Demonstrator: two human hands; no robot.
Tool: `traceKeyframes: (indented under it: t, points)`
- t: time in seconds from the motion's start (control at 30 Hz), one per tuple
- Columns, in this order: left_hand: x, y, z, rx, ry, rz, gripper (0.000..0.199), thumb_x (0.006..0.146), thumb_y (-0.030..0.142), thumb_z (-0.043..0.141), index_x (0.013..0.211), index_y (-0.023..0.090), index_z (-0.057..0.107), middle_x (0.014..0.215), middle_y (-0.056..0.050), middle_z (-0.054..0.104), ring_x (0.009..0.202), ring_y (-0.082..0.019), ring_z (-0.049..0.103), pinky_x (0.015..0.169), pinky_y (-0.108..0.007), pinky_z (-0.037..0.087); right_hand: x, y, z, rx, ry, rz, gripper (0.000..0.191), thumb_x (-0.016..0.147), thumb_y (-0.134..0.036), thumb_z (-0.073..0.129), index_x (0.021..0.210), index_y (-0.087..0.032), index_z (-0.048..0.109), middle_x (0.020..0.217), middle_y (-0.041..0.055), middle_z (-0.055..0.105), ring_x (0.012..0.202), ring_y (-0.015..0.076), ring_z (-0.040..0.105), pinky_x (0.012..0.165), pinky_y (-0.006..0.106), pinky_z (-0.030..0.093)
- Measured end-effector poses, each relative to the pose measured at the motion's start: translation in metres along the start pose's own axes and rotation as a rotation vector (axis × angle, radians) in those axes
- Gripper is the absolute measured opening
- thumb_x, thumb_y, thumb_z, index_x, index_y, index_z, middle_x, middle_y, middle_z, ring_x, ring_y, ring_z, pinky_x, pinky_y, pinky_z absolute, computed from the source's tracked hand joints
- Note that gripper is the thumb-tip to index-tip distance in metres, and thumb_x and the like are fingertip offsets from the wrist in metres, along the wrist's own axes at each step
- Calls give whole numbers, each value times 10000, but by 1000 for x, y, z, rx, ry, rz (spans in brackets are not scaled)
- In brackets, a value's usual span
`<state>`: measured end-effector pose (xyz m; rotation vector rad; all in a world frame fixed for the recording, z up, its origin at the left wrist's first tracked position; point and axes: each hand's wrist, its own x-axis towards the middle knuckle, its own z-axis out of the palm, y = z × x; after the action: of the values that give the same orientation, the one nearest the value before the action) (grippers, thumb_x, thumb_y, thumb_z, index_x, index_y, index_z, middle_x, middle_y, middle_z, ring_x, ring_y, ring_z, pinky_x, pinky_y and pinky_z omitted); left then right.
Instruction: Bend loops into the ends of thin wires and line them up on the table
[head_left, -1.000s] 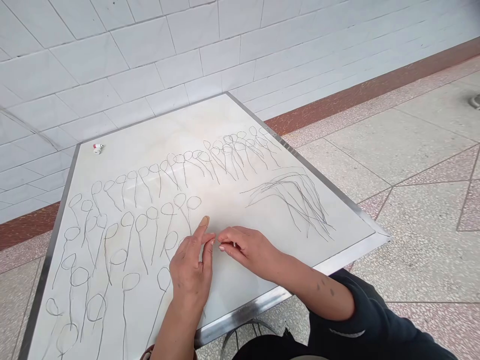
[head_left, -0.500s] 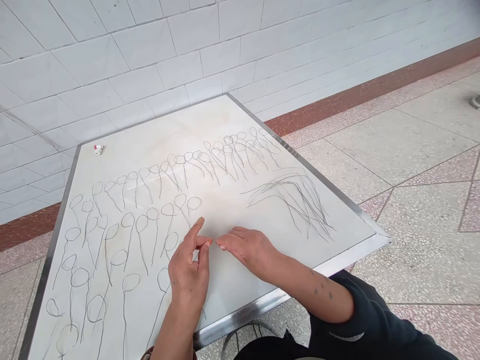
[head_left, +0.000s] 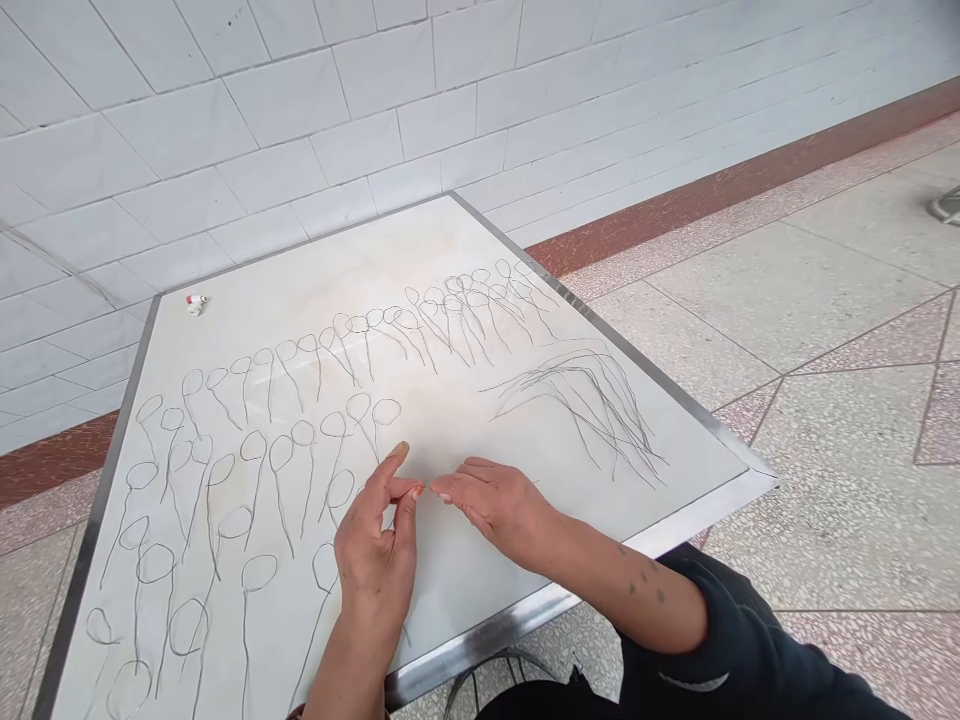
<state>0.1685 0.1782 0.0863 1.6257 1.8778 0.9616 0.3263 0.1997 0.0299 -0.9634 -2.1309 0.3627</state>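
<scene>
My left hand (head_left: 379, 545) pinches thumb against forefinger over the near middle of the table, its other fingers raised. My right hand (head_left: 499, 505) is closed too, fingertips almost meeting those of the left. A thin wire seems to be held between them, mostly hidden; a short bit of wire (head_left: 407, 635) shows below the left wrist. Several wires with a loop at one end, such as this looped wire (head_left: 259, 575), lie in rows to the left and behind. Right of my right hand lies a loose bundle of bent, unlooped wires (head_left: 592, 390).
The white table (head_left: 300, 260) has a metal edge and stands against a tiled wall (head_left: 390, 130). A small red-and-white object (head_left: 196, 303) sits near its far left corner. Coiled wire (head_left: 495, 660) shows below the front edge, above the speckled floor (head_left: 847, 480).
The view has shifted very slightly. My hands keep nearly the same pose, fingertips close together; the wires on the table lie as before.
</scene>
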Motion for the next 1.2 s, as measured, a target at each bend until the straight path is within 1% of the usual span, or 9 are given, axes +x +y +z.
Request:
traceKeyframes:
  t: [0.1,0.2,0.33,0.43,0.53,0.77,0.97,1.07,1.2]
  points:
    - [2,-3,-1,18,-10,7,380,858,394,532,1221,296,586,1010,-18,719,890,-200,654,609,-285,504,0,0,1,2,-1,19,196,926,-105,415,996,-161,589,715,22,613,646,130,517,537,224,434]
    - [2,-5,-1,9,47,25,348,853,379,544,1185,305,616,1111,-12,695,951,-204,643,703,-311,510,1,-1,0,-34,-26,25,209,921,-101,408,1017,-157,585,709,24,605,646,135,518,510,226,417]
    - [0,-1,-1,-26,87,-14,319,833,397,564,1131,319,647,1128,6,688,869,-190,656,776,-343,500,2,-2,-2,-78,-40,23,212,908,-76,413,1013,-154,579,691,14,582,620,125,500,500,223,397]
    - [0,3,-3,-19,113,-70,271,810,425,576,1027,302,682,1164,10,672,832,-188,650,724,-334,494,0,1,0,-109,-31,2,239,859,-33,448,1027,-157,564,704,2,570,627,117,493,489,218,366]
    - [0,7,-5,-18,136,-111,221,792,443,573,887,280,689,1203,17,652,876,-204,639,624,-301,469,-2,4,2,-154,-76,-7,316,805,11,453,1054,-161,542,717,-8,550,648,117,482,498,220,345]
    - [3,13,-10,-64,141,-180,357,780,454,582,1099,306,647,996,7,705,1026,-253,595,825,-391,443,0,4,-8,-217,-256,-11,483,713,63,462,1132,-175,484,752,-19,493,655,120,432,511,237,297]
    - [5,16,-14,-61,124,-217,432,764,468,600,1176,338,609,853,16,697,918,-244,618,842,-423,436,2,4,-14,-239,-287,14,441,737,62,443,1086,-204,492,738,-25,467,622,117,400,507,236,286]
    - [5,16,-15,-52,128,-241,426,774,463,588,1184,349,598,881,20,691,937,-239,611,810,-397,443,2,7,-13,-221,-296,7,491,735,64,451,1158,-186,468,794,-8,503,678,125,437,535,229,326]
    - [8,15,-19,-36,156,-255,333,786,453,573,1083,325,651,1019,16,690,974,-241,611,820,-394,452,1,10,-13,-209,-308,-3,556,747,68,427,1253,-163,416,845,10,529,737,138,464,577,231,371]
